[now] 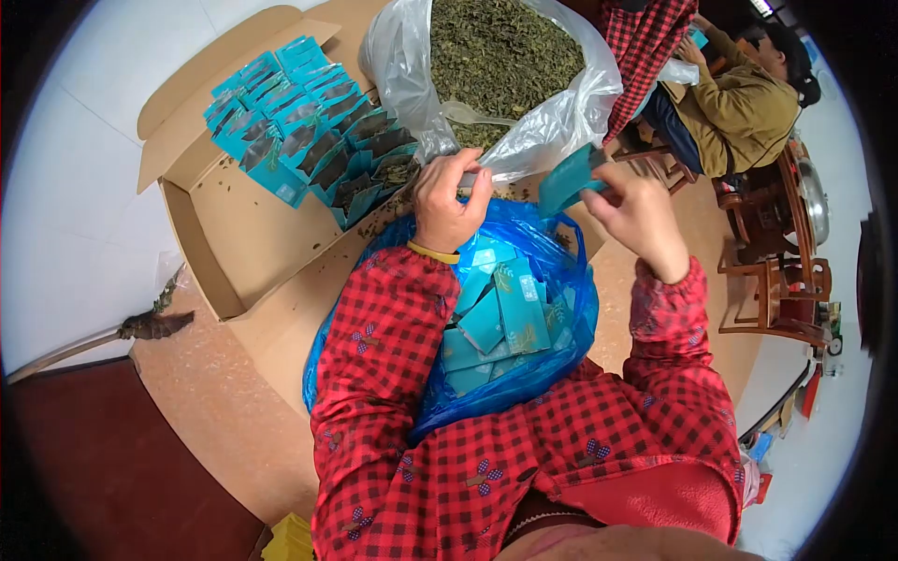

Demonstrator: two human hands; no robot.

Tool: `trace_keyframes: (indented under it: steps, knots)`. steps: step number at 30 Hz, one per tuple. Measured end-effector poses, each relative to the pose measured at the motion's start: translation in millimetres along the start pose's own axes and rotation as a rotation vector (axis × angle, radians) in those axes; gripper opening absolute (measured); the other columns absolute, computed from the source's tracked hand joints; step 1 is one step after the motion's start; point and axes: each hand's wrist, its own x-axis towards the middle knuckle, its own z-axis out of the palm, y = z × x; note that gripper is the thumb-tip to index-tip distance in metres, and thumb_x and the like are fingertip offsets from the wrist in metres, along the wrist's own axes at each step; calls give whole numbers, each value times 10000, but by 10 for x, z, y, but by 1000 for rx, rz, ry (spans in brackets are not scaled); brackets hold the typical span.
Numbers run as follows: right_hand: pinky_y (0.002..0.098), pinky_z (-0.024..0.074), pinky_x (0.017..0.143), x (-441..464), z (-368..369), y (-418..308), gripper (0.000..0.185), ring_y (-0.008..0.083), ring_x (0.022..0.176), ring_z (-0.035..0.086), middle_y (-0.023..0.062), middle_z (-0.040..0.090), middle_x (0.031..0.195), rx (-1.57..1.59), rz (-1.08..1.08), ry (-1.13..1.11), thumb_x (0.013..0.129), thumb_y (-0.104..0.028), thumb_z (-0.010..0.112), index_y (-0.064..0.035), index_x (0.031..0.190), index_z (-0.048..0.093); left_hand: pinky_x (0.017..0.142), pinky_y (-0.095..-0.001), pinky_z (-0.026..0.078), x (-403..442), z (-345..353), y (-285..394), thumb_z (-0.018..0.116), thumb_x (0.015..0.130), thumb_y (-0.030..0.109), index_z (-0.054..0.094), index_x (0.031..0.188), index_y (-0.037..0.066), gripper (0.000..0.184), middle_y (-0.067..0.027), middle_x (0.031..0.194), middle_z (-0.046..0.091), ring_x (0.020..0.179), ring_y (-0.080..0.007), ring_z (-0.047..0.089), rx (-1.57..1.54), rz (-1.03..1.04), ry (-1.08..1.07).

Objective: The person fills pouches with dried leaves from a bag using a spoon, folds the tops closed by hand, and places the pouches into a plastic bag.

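Note:
My right hand (pixel 641 210) pinches a teal packet (pixel 564 183) by its edge, above the right side of a blue plastic bag. My left hand (pixel 449 201) is closed, with thumb and forefinger curled together at the near rim of a clear plastic bag (pixel 398 56); what lies between them is hard to make out. Dried tea leaves (pixel 505 51) fill that clear bag, and a clear scoop (pixel 475 114) rests on them. Below my hands the blue plastic bag (pixel 582 318) holds several flat teal packets (pixel 519 304).
At the left, an open cardboard box (pixel 253 234) holds rows of upright, open-topped teal packets (pixel 299 122) containing leaves. A broom (pixel 154 324) lies farther left. Another person (pixel 739 112) sits at the upper right, near wooden chairs (pixel 776 299). Loose leaves are scattered around the box.

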Motion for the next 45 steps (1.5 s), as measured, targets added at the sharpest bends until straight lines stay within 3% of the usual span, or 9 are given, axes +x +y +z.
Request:
trace_keyframes:
  steps: [7, 8, 12, 14, 15, 26, 32, 40, 45]
  knots:
    - [497, 495, 594, -25, 227, 134, 228, 393, 695, 648, 181, 647, 709, -186, 9, 27, 832, -294, 674, -84, 893, 609, 852, -373, 502, 315, -339, 763, 688, 799, 9, 665, 1046, -5, 248, -159, 941, 699, 889, -271, 669, -222, 38, 89]
    - [513, 489, 595, -61, 232, 128, 235, 401, 706, 647, 180, 647, 710, -131, 35, 46, 836, -311, 669, -96, 906, 605, 907, -392, 503, 388, -560, 1037, 484, 950, 193, 677, 1022, -15, 292, -163, 1005, 692, 949, -270, 654, -279, 95, 132]
    - [525, 489, 610, -57, 268, 119, 237, 412, 725, 644, 191, 652, 726, -130, 27, 57, 841, -312, 660, -102, 938, 609, 1015, -511, 395, 320, -1379, 1869, 375, 971, 372, 572, 1218, -58, 534, -205, 1315, 528, 1149, -301, 533, -1186, 452, 265]
    - [521, 497, 624, -38, 360, 219, 237, 408, 733, 650, 183, 664, 752, -112, -33, 11, 850, -309, 646, -120, 992, 625, 1185, -495, 227, 538, -1309, 2335, 346, 1072, 225, 332, 1475, -42, 484, -125, 1586, 263, 1430, -335, 277, -2295, 820, -269]
    - [521, 497, 624, -39, 331, 200, 237, 408, 733, 650, 183, 664, 752, -105, -14, -3, 850, -309, 646, -120, 992, 625, 1185, -495, 227, 513, -1309, 2382, 346, 1072, 225, 332, 1475, -42, 484, -125, 1586, 263, 1430, -335, 277, -2308, 794, -256]
    - [473, 524, 641, 8, 428, 348, 234, 362, 754, 664, 145, 681, 808, 47, -145, 117, 837, -301, 620, -137, 999, 660, 1112, -417, 380, 158, -1884, 2877, 379, 1071, 247, 445, 1416, -1, 430, -158, 1464, 433, 1311, -283, 437, -3396, -633, -1713]
    - [481, 492, 620, 14, 335, 217, 239, 403, 719, 642, 224, 651, 768, 139, -183, 150, 827, -262, 626, -42, 919, 647, 1099, -408, 401, 469, -1520, 2752, 406, 1064, 236, 441, 1421, 9, 424, -149, 1464, 437, 1303, -270, 449, -3191, -1196, -1848]
    - [480, 494, 628, -113, 272, 216, 221, 404, 711, 637, 213, 658, 779, -6, -47, 155, 851, -254, 607, -38, 890, 642, 1078, -394, 434, 658, -1413, 2792, 448, 1052, 217, 434, 1427, 25, 422, -135, 1466, 443, 1290, -251, 469, -2672, -1920, -2677]
    - [485, 501, 646, -27, 289, 197, 239, 410, 731, 642, 223, 665, 807, 298, -122, 150, 861, -260, 611, -41, 946, 658, 1065, -385, 454, 838, -1258, 2888, 475, 1044, 205, 430, 1431, 34, 426, -125, 1466, 447, 1281, -238, 481, -2165, -2550, -2686]
